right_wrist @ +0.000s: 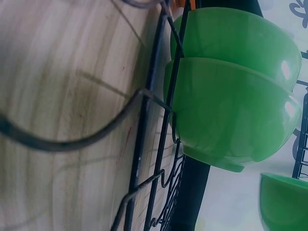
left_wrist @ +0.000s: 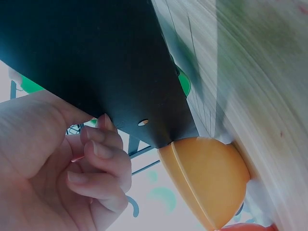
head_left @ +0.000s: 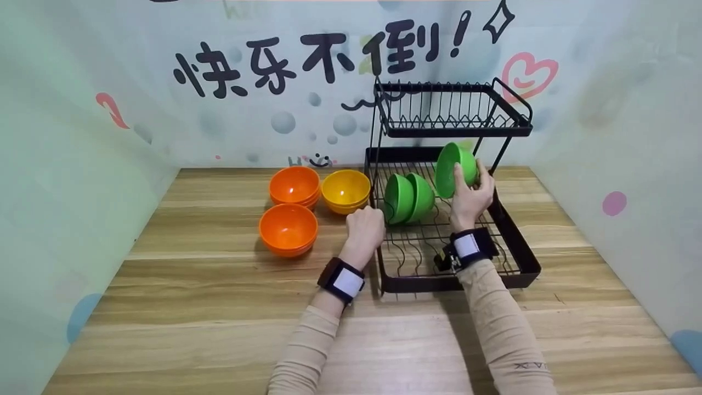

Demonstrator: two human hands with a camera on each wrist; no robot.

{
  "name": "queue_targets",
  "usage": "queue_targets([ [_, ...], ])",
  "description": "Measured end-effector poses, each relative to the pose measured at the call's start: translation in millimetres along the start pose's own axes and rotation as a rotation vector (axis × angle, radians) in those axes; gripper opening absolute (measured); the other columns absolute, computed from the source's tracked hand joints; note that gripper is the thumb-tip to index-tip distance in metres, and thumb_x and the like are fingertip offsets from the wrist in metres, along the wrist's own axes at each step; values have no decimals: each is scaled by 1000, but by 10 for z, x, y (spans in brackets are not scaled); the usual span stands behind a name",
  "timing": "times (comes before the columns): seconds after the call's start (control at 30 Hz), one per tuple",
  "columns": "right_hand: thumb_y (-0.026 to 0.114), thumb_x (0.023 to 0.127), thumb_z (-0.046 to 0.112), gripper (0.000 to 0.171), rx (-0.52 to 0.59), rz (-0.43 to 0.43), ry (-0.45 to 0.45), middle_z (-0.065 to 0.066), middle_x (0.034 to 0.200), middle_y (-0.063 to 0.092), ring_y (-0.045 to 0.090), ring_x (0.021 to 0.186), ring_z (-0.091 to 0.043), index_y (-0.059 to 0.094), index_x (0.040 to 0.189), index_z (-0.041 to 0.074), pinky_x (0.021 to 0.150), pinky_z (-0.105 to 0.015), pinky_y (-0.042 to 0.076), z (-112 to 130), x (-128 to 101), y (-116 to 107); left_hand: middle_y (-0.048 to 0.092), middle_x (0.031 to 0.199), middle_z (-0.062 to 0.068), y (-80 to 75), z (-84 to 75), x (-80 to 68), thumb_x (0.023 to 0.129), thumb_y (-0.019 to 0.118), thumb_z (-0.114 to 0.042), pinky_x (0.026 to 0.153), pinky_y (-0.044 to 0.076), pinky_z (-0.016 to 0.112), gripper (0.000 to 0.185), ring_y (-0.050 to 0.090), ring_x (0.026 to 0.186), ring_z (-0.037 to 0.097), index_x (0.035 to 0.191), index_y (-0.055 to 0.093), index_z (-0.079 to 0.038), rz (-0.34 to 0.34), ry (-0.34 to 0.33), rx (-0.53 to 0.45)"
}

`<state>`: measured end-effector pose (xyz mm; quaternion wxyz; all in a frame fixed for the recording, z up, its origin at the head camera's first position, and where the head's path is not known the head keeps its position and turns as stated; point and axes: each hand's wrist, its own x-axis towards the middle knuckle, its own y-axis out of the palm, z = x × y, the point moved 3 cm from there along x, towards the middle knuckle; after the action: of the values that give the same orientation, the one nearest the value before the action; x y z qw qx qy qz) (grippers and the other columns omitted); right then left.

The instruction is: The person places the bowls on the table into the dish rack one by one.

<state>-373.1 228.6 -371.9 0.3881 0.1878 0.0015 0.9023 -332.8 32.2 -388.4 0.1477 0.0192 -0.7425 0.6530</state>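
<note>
My right hand [head_left: 473, 200] holds a green bowl [head_left: 465, 164] tilted on its side above the lower tier of a black two-tier dish rack [head_left: 422, 284]. The thumb lies at the bowl's rim and the fingers go round its outside. Two more green bowls [head_left: 422, 197] stand on edge, nested, in the lower tier; the right wrist view shows these green bowls [right_wrist: 231, 110] close up against the wires. At the rack's left side, my left hand [head_left: 366, 230] pinches the edge of the black side panel [left_wrist: 96, 57], fingers curled.
Left of the rack stand stacked yellow bowls [head_left: 345, 192], orange bowls [head_left: 294, 186] and, nearer to me, another orange stack [head_left: 288, 230]. The rack's upper tier [head_left: 455, 131] overhangs the back of the lower one. A printed wall [head_left: 247, 131] closes off the back of the wooden table [head_left: 208, 307].
</note>
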Motion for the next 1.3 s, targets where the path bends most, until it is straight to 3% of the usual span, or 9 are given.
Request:
queue_targets([
  [0.23, 77, 78, 25, 58, -66, 45, -6, -15, 123, 53, 53, 111, -23, 57, 130, 7, 97, -31, 46, -26, -4, -2, 71, 85, 9, 6, 5, -18, 90, 56, -16, 63, 55, 39, 19, 69, 81, 27, 88, 74, -9, -37, 16, 1],
  [0.57, 78, 78, 26, 57, -160, 86, 32, -16, 124, 53, 52, 113, -26, 58, 129, 10, 99, -34, 44, -43, -10, 0, 71, 86, 9, -2, 4, -18, 90, 56, -16, 62, 56, 39, 19, 70, 82, 27, 89, 74, -9, -32, 13, 3],
  [1.3, 74, 79, 29, 60, -231, 175, 159, -12, 126, 52, 51, 115, -22, 55, 134, 15, 100, -32, 44, -102, -22, 5, 71, 88, 9, -10, 4, -17, 91, 56, -16, 65, 56, 39, 20, 69, 83, 27, 90, 74, -9, -21, 14, -7],
])
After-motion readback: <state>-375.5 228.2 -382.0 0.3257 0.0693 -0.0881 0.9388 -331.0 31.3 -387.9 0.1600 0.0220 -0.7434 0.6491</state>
